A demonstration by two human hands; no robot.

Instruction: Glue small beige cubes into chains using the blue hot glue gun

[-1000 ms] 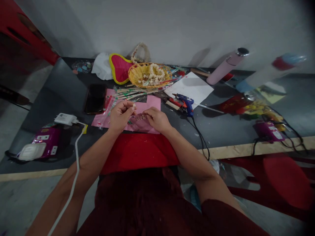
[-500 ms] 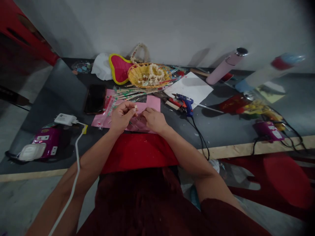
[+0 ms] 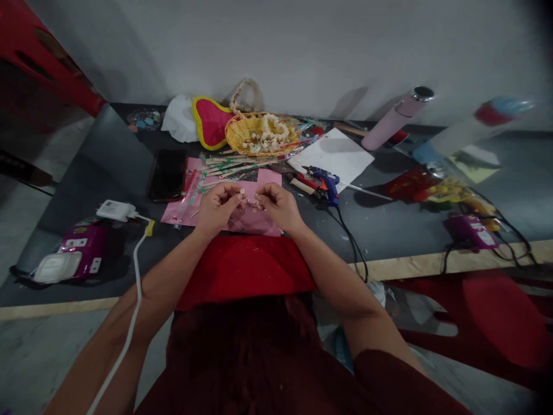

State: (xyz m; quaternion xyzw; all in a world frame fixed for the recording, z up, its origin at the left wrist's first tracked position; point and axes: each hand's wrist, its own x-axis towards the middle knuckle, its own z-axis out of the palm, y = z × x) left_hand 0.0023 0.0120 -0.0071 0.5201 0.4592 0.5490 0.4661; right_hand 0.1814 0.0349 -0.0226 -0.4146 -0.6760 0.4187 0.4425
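Head view: left hand [image 3: 217,210] pinches a tiny cream block [image 3: 242,191], right hand [image 3: 280,208] a pale knobbly strand [image 3: 253,204], near the grey surface's [image 3: 125,155] front edge. Closed fingertip grips, probably 'cause they're tiny.

The bead strand [image 3: 254,204] is off-white, the paper sheet [image 3: 270,179] plain pink, the surface [image 3: 121,155] dark grey. A yellow weave patterns the wicker basket [image 3: 241,128]; the pad [image 3: 212,122] is crimson, edged bright yellow. The glue gun [image 3: 329,183] is mostly blue.

dark grey table [image 3: 123,170] bearing pink sheet [image 3: 271,177], phone [image 3: 168,176], wicker basket [image 3: 235,129], glue gun [image 3: 330,184]
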